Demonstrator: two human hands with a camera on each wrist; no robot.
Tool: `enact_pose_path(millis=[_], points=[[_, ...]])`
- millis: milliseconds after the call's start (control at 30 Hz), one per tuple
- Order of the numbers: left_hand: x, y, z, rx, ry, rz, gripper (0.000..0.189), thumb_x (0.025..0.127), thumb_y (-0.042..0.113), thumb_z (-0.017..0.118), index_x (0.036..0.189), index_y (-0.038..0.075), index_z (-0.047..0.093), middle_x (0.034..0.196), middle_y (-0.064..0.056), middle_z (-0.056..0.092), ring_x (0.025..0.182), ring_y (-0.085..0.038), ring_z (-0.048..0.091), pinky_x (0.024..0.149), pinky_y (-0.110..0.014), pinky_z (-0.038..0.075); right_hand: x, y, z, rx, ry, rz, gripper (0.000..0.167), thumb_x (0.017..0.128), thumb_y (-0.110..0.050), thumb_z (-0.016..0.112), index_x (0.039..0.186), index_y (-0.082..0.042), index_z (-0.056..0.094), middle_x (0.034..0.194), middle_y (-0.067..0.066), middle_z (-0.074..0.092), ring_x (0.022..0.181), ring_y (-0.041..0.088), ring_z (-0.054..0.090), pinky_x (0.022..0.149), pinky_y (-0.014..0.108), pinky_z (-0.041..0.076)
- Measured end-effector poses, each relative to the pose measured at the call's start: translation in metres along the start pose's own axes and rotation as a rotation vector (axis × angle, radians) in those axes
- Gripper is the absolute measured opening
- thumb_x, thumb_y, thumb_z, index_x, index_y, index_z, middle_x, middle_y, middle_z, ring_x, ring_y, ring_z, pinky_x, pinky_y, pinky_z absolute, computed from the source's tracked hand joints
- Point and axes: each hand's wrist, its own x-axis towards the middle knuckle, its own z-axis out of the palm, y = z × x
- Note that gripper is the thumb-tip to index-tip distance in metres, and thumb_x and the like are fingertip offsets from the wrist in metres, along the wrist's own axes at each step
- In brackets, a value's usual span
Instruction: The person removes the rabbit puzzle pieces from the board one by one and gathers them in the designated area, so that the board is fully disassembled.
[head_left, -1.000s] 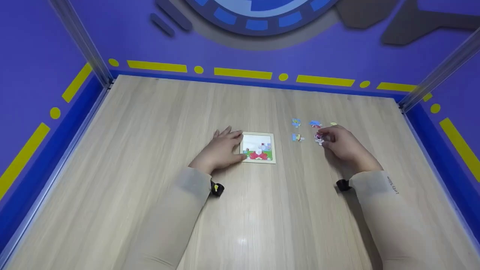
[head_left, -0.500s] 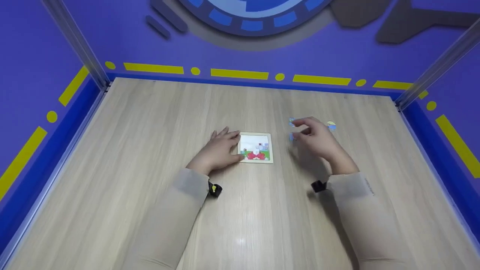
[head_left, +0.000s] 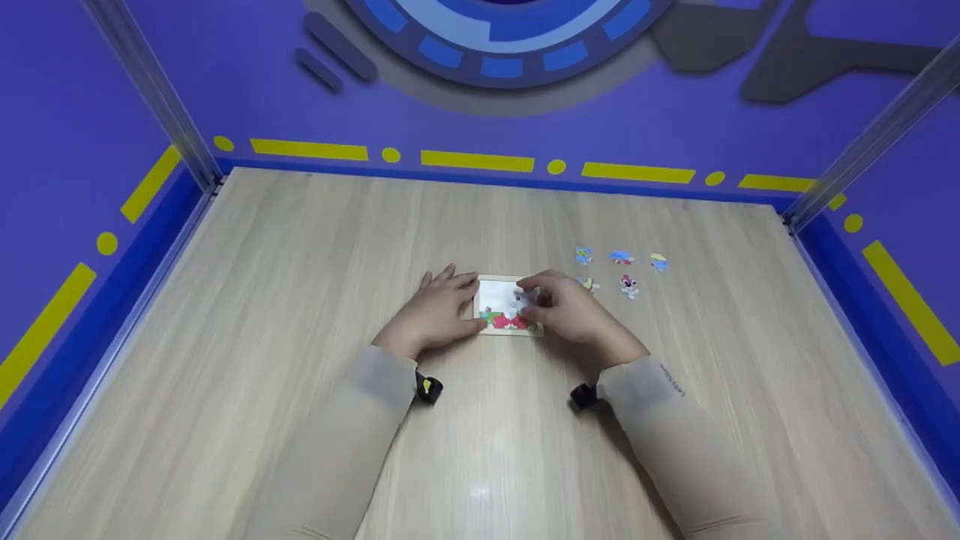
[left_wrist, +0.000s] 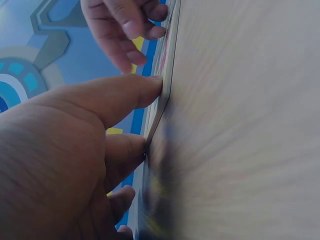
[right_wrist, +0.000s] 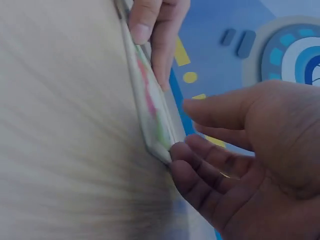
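Note:
A small square jigsaw tray (head_left: pixel 501 277) with a pale rim lies on the table. It has a red and green picture along its near side and a white area at the upper left. My left hand (head_left: pixel 436 316) rests flat at its left side, thumb and fingertips pressing the rim. My right hand (head_left: pixel 574 313) is over the right part of the tray, thumb and index finger apart around a whitish puzzle piece (head_left: pixel 520 301) there. In the right wrist view, nothing shows between the right hand's fingers (right_wrist: pixel 220 111); the lower fingers are close to the tray's corner.
Several loose puzzle pieces lie to the right of the tray. They include a blue one (head_left: pixel 583 255), a blue and red one (head_left: pixel 621 257), a yellow and blue one (head_left: pixel 658 261) and a red and white one (head_left: pixel 628 286). Blue panels (head_left: pixel 480 135) enclose the table (head_left: pixel 337 247).
My right hand has left the red and white piece, which stays on the table, and moved left over the tray. My left hand has stayed at the tray's left side.

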Motion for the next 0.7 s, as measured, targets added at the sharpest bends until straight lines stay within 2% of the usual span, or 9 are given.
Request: enact_pose_path(millis=[100, 233, 433, 700], points=[[0.001, 0.0, 0.001, -0.008, 0.004, -0.001, 0.083, 0.108, 0.05, 0.071, 0.174, 0.007, 0.044, 0.188, -0.004, 0.033, 0.18, -0.038, 0.011, 0.147, -0.063, 0.002, 0.001, 0.001, 0.003, -0.078, -0.035, -0.035, 0.045, 0.108, -0.012, 0.075, 0.151, -0.004, 0.071, 0.144, 0.016, 0.067, 0.116, 0.03, 0.067, 0.101, 0.046, 0.06], [0.001, 0.0, 0.001, -0.008, 0.006, -0.01, 0.084, 0.107, 0.051, 0.072, 0.174, 0.008, 0.043, 0.188, -0.004, 0.032, 0.18, -0.038, 0.011, 0.147, -0.062, 0.0, 0.002, -0.004, 0.006, -0.152, -0.07, -0.048, 0.039, 0.11, -0.009, 0.069, 0.148, -0.003, 0.072, 0.144, 0.019, 0.063, 0.115, 0.03, 0.065, 0.104, 0.049, 0.06], [0.0, -0.001, 0.001, 0.001, 0.015, -0.004, 0.084, 0.107, 0.051, 0.072, 0.173, 0.008, 0.044, 0.188, -0.004, 0.034, 0.18, -0.038, 0.012, 0.147, -0.062, 0.001, 0.002, -0.011, 0.009, -0.16, -0.065, 0.001, 0.034, 0.109, -0.005, 0.068, 0.143, -0.004, 0.072, 0.143, 0.019, 0.062, 0.121, 0.033, 0.066, 0.112, 0.053, 0.059], [0.001, 0.0, 0.001, 0.005, 0.014, -0.006, 0.084, 0.107, 0.051, 0.073, 0.173, 0.008, 0.045, 0.188, -0.004, 0.034, 0.18, -0.037, 0.011, 0.147, -0.061, 0.001, 0.002, -0.01, 0.009, -0.129, -0.064, 0.031, 0.032, 0.109, -0.003, 0.067, 0.14, -0.006, 0.07, 0.144, 0.018, 0.059, 0.12, 0.032, 0.065, 0.11, 0.052, 0.059]])
